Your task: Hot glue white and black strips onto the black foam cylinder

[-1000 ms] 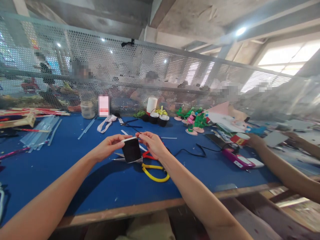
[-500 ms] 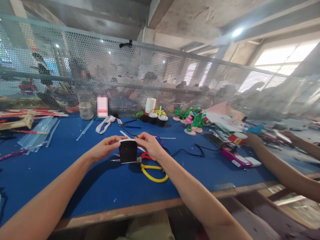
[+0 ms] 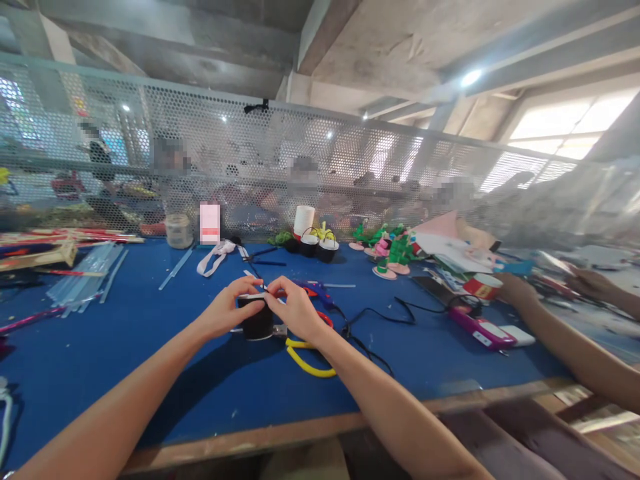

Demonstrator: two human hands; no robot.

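Observation:
A small black cup [image 3: 257, 324] with a white rim is held over the table's middle. My left hand [image 3: 234, 308] pinches its rim from the left, thumb lying across the top. From the right, my right hand [image 3: 294, 308] closes its thumb and fingers on the rim too, with the fingertips of both hands nearly meeting. A thin dark piece shows by the fingertips; its kind is unclear. Yellow-handled scissors [image 3: 313, 367] lie behind and right of the cup, partly hidden by my right hand. A blue glue gun [image 3: 320, 293] rests beyond that hand.
Clear glue sticks [image 3: 85, 277] lie at left. Two black buckets [image 3: 327, 249] and several green figures [image 3: 399, 253] stand at the back. A black cord [image 3: 380, 312] runs right to a purple device [image 3: 480, 330]. A co-worker's hand [image 3: 517, 293] is beside a red cup [image 3: 483, 287].
My fingers have moved inward along the rim and come together, my left thumb now lying over the cup's top. The view has tilted slightly, shifting the scene a little downward.

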